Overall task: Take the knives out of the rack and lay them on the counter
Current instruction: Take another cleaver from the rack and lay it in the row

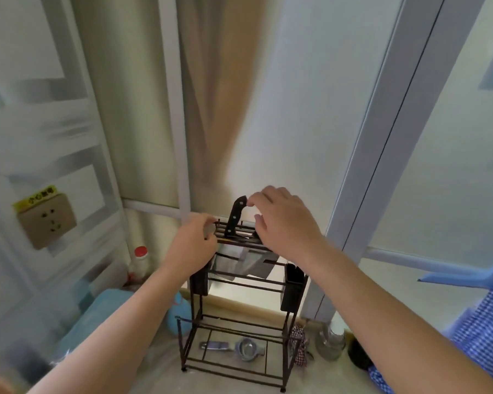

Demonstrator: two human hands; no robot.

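Bare forearms, no sleeves, unadorned hands (282,220)

One rack (236,282), one knife (235,216), two hands, one strainer (246,348), one socket (47,220).

Rack (234,282) seen as dark brown wire. Knife handle (235,216) at rack top: black w/ pale rivets. Left of rack: bottle cap (140,251) red, socket (47,220) tan. Right of rack: cloth (478,322) blue/white check.

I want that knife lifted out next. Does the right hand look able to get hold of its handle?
Probably yes. The right hand already has its fingertips at the top of the black knife handle, which sticks up clear above the rack. Nothing sits between them.
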